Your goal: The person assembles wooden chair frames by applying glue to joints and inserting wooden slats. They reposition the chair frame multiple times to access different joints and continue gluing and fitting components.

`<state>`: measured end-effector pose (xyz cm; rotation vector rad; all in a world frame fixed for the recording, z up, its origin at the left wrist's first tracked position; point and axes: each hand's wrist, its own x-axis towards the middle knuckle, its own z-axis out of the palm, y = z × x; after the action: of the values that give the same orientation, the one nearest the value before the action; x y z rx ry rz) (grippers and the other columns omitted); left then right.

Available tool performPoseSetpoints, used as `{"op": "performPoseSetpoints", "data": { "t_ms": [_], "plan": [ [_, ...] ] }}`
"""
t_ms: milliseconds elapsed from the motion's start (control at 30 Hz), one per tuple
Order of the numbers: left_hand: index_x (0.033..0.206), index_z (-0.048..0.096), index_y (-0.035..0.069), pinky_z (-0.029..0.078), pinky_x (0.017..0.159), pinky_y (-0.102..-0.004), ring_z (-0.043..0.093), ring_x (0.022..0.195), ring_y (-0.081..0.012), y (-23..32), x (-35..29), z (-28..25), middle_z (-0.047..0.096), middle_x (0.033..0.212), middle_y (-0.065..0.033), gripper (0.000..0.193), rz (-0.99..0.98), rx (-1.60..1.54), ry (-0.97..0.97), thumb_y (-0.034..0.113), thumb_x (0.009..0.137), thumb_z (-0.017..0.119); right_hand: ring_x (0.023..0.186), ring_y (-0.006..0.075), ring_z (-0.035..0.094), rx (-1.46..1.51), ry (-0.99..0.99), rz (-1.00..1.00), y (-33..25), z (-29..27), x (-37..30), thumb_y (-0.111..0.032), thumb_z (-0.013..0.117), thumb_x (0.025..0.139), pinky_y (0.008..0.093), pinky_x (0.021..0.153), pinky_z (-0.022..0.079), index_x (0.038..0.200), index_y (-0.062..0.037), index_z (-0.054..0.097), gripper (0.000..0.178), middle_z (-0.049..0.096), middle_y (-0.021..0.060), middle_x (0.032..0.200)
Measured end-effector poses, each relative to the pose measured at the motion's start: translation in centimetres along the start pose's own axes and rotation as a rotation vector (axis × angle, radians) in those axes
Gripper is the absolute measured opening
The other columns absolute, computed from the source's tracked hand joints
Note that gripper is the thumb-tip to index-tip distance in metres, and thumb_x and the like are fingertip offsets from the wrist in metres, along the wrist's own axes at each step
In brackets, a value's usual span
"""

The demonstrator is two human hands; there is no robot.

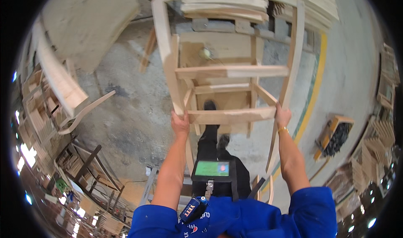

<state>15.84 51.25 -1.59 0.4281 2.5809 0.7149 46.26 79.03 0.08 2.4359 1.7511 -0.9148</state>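
Above a stained concrete floor (126, 108), an unfinished wooden chair frame (228, 72) is held out in front of the person, off the ground, filling the upper middle of the view. Its long uprights run away from the person toward a stack of curved wooden parts (226, 5) at the top edge; its cross rails lie level between the uprights.

Left hand (180, 123): closed around the near end of the frame's left upright, just beside the nearest cross rail, fingers wrapped and thumb on the near face. Right hand (282, 116): closed on the right upright at the same height, a gold bracelet (283, 129) at the wrist. Both arms are stretched forward, so the frame sits directly beyond and between the two hands.

Below the frame, the person's dark trousers and shoes (210, 105) show through the rails. A small device with a green screen (212, 169) hangs at the chest over the blue top.

Further wooden chair parts (63, 87) stand at left. A yellow floor stripe (315, 82) runs at right, near a crate of dark pieces (336, 137).
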Motion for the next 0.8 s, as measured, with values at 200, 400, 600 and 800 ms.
{"op": "performPoseSetpoints", "data": {
  "t_ms": [200, 400, 600, 800],
  "plan": [
    [0.102, 0.059, -0.001, 0.041, 0.079, -0.0498, 0.055, 0.089, -0.0425, -0.1, 3.9, -2.1, 0.057, 0.105, -0.0230, 0.046, -0.150, -0.242, 0.357, 0.039, 0.086, 0.044, 0.063, 0.0204, 0.059, 0.185, -0.121, 0.016, -2.1, 1.5, -2.1, -0.037, 0.066, 0.076, 0.0357, 0.059, 0.045, 0.083, 0.0067, 0.063, 0.044, 0.063, 0.0128, 0.068],
    [0.085, 0.064, -0.001, 0.041, 0.075, -0.0486, 0.057, 0.084, -0.0424, 5.7, 5.3, 0.0, 0.062, 0.086, -0.0236, 0.052, -0.613, 0.091, 0.259, 0.039, 0.088, 0.033, 0.047, 0.0174, 0.050, 0.054, 0.103, -0.173, 1.0, 0.9, -0.9, -0.033, 0.065, 0.078, 0.0341, 0.046, 0.040, 0.073, 0.0045, 0.062, 0.038, 0.056, 0.0073, 0.055],
    [0.085, 0.064, -0.002, 0.041, 0.075, -0.0493, 0.056, 0.084, -0.0425, 5.4, 5.7, -2.1, 0.061, 0.087, -0.0239, 0.049, -0.719, 0.152, 0.265, 0.037, 0.087, 0.033, 0.057, 0.0236, 0.053, 0.104, -0.029, -0.099, -1.9, 1.2, -1.9, -0.033, 0.062, 0.079, 0.0369, 0.056, 0.043, 0.079, 0.0074, 0.061, 0.041, 0.059, 0.0125, 0.064],
    [0.084, 0.063, -0.003, 0.041, 0.078, -0.0483, 0.056, 0.087, -0.0427, 5.5, 4.4, -0.1, 0.061, 0.089, -0.0249, 0.048, -0.678, 0.067, 0.241, 0.035, 0.084, 0.034, 0.059, 0.0202, 0.053, 0.282, -0.032, -0.053, 0.1, 0.8, -0.8, -0.023, 0.062, 0.079, 0.0357, 0.057, 0.043, 0.083, 0.0066, 0.061, 0.030, 0.059, 0.0097, 0.068]
  ]
}}
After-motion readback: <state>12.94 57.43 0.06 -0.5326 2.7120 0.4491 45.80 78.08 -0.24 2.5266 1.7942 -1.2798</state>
